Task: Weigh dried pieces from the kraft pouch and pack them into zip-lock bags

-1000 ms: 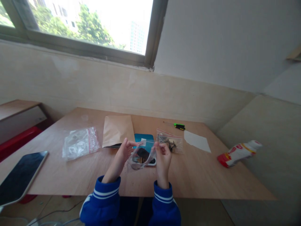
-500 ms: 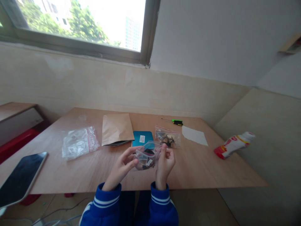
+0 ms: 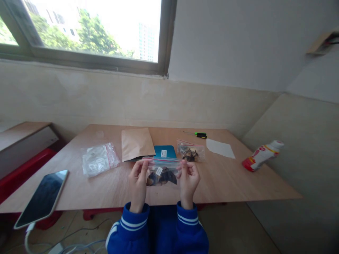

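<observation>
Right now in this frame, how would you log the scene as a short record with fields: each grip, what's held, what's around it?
Left grip: pinching the zip bag near its upper left corner
Right grip: pinching near its upper right corner
Contents: dark pieces; a small white label shows
Seal: cannot tell if closed
Beyond it: teal item, brown paper pouch, second filled bag
Far right: red-and-white bottle

A clear plastic bag (image 3: pixel 163 174) is held upright by its top corners over the near side of the table (image 3: pixel 225 183), its top edge pulled straight and level. A red line (image 3: pixel 165 160) is drawn across the top. Dark brown and black pieces (image 3: pixel 168 176) are gathered below, and a tilted white label (image 3: pixel 159 171) is seen against them. Whether the seal is closed cannot be told.
</observation>
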Tool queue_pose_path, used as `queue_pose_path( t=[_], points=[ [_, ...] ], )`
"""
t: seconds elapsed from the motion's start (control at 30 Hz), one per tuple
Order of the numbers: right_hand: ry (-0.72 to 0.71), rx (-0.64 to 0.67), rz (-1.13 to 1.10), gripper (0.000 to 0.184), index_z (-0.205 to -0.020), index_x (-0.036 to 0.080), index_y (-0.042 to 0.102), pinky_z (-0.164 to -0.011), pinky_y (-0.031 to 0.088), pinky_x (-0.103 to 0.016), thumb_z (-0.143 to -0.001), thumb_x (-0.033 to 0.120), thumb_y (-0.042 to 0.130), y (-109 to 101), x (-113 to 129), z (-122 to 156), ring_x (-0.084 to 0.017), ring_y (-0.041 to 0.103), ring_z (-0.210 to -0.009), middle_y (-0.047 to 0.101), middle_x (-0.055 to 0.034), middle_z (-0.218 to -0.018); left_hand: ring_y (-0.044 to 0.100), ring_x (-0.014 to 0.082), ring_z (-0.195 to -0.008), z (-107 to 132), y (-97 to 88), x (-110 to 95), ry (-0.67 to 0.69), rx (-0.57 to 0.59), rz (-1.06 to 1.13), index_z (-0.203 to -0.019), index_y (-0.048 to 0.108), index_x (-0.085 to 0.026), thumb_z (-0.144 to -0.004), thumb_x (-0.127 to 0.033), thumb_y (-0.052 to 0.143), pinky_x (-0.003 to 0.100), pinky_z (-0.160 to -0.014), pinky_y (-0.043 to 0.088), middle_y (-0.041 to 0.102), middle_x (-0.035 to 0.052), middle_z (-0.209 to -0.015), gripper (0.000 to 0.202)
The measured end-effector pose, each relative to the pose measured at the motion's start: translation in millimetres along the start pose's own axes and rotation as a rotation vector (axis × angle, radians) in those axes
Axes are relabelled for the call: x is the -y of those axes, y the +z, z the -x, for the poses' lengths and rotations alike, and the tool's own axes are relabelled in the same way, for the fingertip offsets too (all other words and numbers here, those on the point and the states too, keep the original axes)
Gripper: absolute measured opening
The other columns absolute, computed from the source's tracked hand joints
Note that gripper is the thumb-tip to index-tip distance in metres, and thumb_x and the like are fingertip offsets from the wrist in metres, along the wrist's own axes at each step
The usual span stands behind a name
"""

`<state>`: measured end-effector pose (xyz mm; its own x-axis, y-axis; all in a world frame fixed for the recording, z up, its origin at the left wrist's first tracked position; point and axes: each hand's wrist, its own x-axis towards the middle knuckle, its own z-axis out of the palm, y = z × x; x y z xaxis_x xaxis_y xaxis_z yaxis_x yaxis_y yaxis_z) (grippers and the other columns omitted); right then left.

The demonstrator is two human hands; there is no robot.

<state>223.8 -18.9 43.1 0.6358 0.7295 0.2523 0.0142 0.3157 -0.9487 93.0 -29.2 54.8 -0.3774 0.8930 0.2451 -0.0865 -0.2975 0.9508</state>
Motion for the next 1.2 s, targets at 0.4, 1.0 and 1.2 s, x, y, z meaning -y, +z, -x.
queue_pose_path(
  t=[0.4,1.0,1.2],
  points=[
    [0.141,0.381,-0.075,0.036,-0.085,0.016,0.068,-0.046,0.051,-0.021,-0.076,0.05,0.068,-11,-6,-13,-0.011,0.058,-0.053,0.072,-0.0055,-0.076,0.066,0.0151,-0.066,-9,-11.9,19,-0.167,-0.072,0.176,-0.079,0.062,-0.017,-0.083,-0.048,0.059,0.024,-0.066,0.051,0.069,0.0009,-0.069,0.031],
    [0.026,0.258,-0.041,0.027,-0.083,0.017,0.063,-0.04,0.041,-0.018,-0.086,0.043,0.059,-17,-27,-21,-0.006,0.049,-0.04,0.07,-0.0025,-0.069,0.062,0.0129,-0.059,-32,-12.2,21,-0.19,0.109,0.081,-0.074,0.063,-0.016,-0.076,-0.044,0.066,0.022,-0.055,0.052,0.063,-0.0008,-0.066,0.029],
    [-0.033,0.209,-0.004,0.027,-0.076,0.017,0.064,-0.046,0.046,-0.021,-0.084,0.042,0.06,-16,-24,-19,-0.009,0.052,-0.045,0.069,-0.0024,-0.066,0.064,0.0138,-0.055,-26,-10.6,20,-0.186,0.003,0.039,-0.076,0.062,-0.017,-0.077,-0.044,0.065,0.022,-0.049,0.05,0.061,-0.0028,-0.063,0.027]
  ],
)
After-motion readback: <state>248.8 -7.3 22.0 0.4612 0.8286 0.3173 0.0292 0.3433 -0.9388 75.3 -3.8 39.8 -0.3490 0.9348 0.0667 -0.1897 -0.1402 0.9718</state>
